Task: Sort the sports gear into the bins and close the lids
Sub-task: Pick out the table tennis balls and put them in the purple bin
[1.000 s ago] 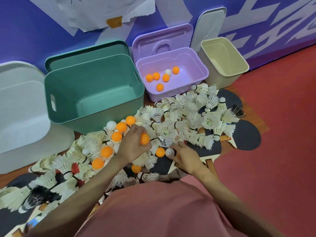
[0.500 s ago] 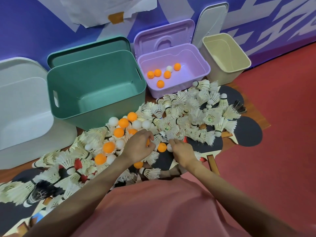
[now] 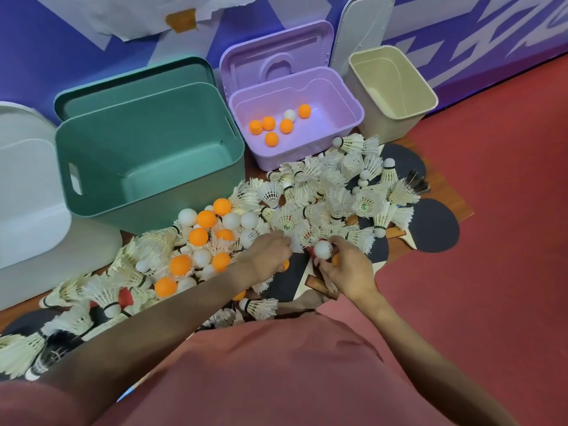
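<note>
Gripping a white ball (image 3: 323, 250), right hand (image 3: 349, 272) works the floor pile | left hand (image 3: 266, 256) curled over an orange ball — apparently | risk: overfilled grips spill balls before purple bin (image 3: 344, 87) — shuttlecocks (image 3: 335, 204) snag.

right hand (image 3: 347, 269) has now lifted a white ball (image 3: 323, 250), left hand (image 3: 264, 256) shifted toward it
</note>
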{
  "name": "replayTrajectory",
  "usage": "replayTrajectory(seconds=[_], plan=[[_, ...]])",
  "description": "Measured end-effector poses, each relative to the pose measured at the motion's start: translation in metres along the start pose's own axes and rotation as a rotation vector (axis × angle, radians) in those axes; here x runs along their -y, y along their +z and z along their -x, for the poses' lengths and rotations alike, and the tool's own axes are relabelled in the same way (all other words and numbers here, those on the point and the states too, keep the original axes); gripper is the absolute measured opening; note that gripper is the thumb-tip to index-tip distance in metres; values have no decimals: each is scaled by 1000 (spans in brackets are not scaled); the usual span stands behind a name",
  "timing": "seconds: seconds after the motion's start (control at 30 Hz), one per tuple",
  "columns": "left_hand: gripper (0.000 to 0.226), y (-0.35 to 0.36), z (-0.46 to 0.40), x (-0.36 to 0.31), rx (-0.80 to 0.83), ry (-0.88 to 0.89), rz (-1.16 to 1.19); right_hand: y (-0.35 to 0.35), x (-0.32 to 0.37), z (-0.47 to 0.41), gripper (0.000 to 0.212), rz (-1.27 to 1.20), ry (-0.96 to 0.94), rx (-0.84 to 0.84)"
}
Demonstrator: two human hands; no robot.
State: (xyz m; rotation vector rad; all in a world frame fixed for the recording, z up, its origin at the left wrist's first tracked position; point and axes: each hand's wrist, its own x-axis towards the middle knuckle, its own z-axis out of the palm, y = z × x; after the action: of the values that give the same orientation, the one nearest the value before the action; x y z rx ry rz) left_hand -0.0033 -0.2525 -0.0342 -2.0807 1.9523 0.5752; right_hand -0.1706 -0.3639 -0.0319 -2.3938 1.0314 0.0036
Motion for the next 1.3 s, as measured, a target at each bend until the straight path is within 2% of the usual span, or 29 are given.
replayTrajectory(seconds=[0.1,0.3,0.5,0.57,0.7,0.8,0.87,1.03,1.1,1.3], plan=[[18,-1,-11,-4,80,11,-54,-2,-7,-3,37,-51,43,-57],[20,-6,-19,-11,92,55,-143,-3,-13,-7,38,-91,55,-82],[23,-2,-16,-7,73,60,-62,-14,-8,-16,38,-227,-3,-209],[25,-9,-13,-3,-20,15,106,-22,-6,-26,38,-299,-22,-274],[41,-57,-19,27,-416,-195,555,-43,-4,-74,39,-423,-64,-363],[45,-101,-43,62,-677,-337,634,-61,6,-129,37,-473,-81,-438],[44,-124,-65,84,-729,-407,622,-72,17,-171,36,-455,-142,-467],[44,-142,-125,129,-523,-505,516,-74,41,-271,36,-206,-222,-294],[44,-139,-139,136,-505,-542,503,-66,43,-295,38,-96,-216,-197],[41,-116,-153,146,-426,-597,473,-45,41,-315,38,16,-223,-4]])
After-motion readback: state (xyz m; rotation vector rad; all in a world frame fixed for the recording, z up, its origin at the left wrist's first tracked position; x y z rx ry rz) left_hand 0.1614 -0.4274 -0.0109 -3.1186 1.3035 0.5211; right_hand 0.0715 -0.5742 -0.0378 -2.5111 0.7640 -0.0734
